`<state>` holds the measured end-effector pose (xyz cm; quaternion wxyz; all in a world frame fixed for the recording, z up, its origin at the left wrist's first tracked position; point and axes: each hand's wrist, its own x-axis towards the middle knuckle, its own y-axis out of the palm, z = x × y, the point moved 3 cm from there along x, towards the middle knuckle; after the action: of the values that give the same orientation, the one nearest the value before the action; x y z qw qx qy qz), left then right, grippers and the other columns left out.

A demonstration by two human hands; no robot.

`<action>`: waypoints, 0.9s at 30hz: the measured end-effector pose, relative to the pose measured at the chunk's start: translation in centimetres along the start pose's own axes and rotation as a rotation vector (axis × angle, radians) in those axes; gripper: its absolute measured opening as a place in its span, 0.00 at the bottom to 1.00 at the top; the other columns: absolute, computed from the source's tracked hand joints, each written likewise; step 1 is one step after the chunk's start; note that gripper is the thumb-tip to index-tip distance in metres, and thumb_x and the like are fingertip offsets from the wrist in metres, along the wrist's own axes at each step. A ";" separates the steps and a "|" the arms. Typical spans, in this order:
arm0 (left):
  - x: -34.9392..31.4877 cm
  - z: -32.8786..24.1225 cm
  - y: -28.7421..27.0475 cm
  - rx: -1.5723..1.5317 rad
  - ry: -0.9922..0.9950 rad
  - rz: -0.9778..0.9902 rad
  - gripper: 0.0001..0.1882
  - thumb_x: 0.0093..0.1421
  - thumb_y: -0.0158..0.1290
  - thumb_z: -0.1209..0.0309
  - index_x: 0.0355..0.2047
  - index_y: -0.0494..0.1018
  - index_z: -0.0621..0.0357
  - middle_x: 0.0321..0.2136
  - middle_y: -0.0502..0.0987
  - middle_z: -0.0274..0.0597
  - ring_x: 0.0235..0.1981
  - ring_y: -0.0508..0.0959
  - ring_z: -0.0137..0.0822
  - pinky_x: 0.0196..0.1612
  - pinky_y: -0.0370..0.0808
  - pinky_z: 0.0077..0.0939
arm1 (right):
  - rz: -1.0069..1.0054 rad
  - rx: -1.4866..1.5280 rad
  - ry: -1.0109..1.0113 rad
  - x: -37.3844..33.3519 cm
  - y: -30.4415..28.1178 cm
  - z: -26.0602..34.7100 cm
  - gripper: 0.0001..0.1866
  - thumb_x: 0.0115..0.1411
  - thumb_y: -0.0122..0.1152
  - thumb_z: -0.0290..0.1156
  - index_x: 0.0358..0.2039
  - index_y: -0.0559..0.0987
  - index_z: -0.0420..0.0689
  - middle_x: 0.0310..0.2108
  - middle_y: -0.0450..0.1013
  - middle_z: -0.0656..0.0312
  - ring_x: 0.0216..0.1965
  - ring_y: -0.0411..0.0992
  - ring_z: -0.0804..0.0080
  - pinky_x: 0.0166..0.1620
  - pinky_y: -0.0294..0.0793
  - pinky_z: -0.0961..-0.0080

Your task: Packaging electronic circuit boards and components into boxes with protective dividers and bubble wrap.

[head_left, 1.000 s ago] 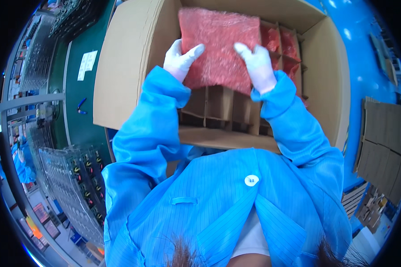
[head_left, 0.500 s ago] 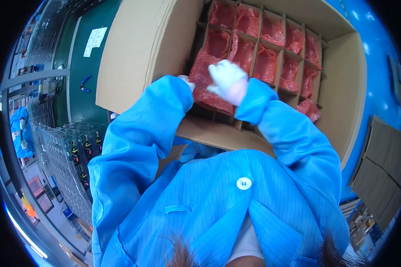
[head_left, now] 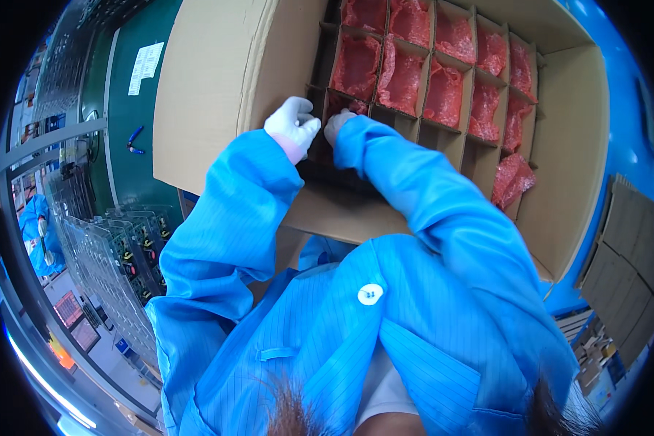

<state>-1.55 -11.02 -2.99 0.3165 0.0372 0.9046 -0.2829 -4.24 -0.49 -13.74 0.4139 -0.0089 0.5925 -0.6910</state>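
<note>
Both my hands wear white gloves and are at the near left part of a divided cardboard box [head_left: 570,123]. My left hand [head_left: 293,128] is above the left divider edge with its fingers curled; whether anything is between them is hidden. Just right of it, my right hand [head_left: 335,128] reaches down into a compartment, its fingers hidden by the hand and sleeve. A bit of pink bubble wrap [head_left: 357,107] shows in that compartment, beside the right hand. Several compartments farther back hold pink bubble-wrap bags [head_left: 357,67], open at the top.
A loose pink bubble-wrap piece [head_left: 514,180] lies at the grid's right side. Cardboard dividers [head_left: 439,138] stand upright. To the left are a raised box flap [head_left: 203,94], a green table [head_left: 127,178] with blue-handled pliers [head_left: 135,141], and a rack of circuit boards [head_left: 134,247].
The bubble-wrapped piece under my hands has gone down into the near left compartment. My right hand moved left and down after it; my left hand came up into view.
</note>
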 end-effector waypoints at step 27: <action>-3.0 -11.0 15.2 -0.122 0.625 0.484 0.33 0.48 0.57 0.62 0.50 0.58 0.65 0.44 0.68 0.56 0.46 0.70 0.44 0.50 0.65 0.36 | -0.363 0.162 0.132 -29.0 -9.8 -18.4 0.19 0.44 0.57 0.32 0.39 0.71 0.43 0.32 0.69 0.59 0.36 0.67 0.63 0.38 0.69 0.75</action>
<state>-1.49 7.91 -1.64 0.0854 0.3147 0.9376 -0.1207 0.10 30.87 2.71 0.2423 -0.0368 0.5496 -0.7986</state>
